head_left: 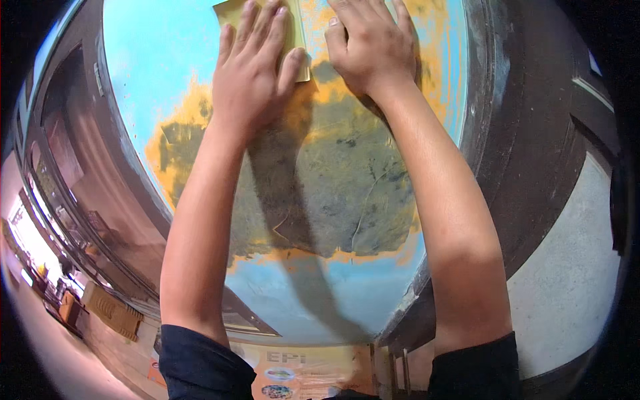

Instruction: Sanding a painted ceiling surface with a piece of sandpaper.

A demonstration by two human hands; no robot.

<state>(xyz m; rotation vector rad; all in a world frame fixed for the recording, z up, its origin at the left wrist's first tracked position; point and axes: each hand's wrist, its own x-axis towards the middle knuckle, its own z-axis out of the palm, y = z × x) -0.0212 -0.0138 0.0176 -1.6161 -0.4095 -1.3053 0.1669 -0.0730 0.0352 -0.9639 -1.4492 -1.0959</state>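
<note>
A light blue wall panel stands before me, with a large grey and orange worn patch across its middle. Near the top, my left hand lies flat with fingers spread on a yellow sheet that looks like sandpaper, pressing it against the surface. To the right of the sheet, my right hand rests on the orange area, fingers stretched out and nothing visible in it. The tips of some fingers on both hands are cut off by the upper picture edge.
Dark wooden framing borders the panel on the left, and a wide dark upright on the right. A whitish wall section lies beyond it. Below is a printed orange and yellow sheet or box. A tan slatted piece stands lower left.
</note>
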